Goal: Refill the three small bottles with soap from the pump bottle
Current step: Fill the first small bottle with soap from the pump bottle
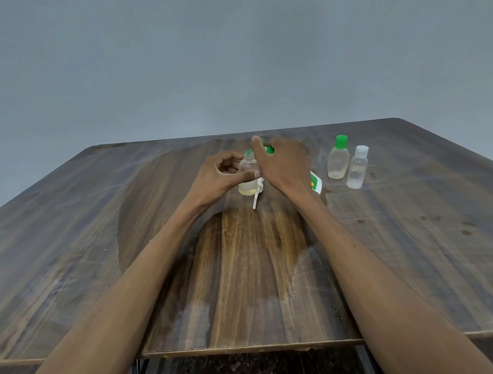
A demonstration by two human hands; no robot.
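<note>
Left hand (225, 173): fingers curled round small open bottle (248, 175), thumb across its front, bottle upright on table (101, 220) near centre, neck uncovered, pale yellow soap in lower part only. White pump tube (256, 196) slanting down just beside that bottle's base, tip on table.

Right hand (283, 164): directly right of open bottle, touching left hand at thumb, fingers bent over a green part (269, 149) level with bottle neck; what the part belongs to, and whether clamped on it, cannot tell. Pump bottle (315, 183) mostly hidden behind right wrist, only white and green label corner showing.

Further right, well apart from both hands: green-capped bottle (338, 160) upright, little liquid at bottom. Touching or just beside it, white-capped bottle (357, 169) upright, contents clear.
</note>
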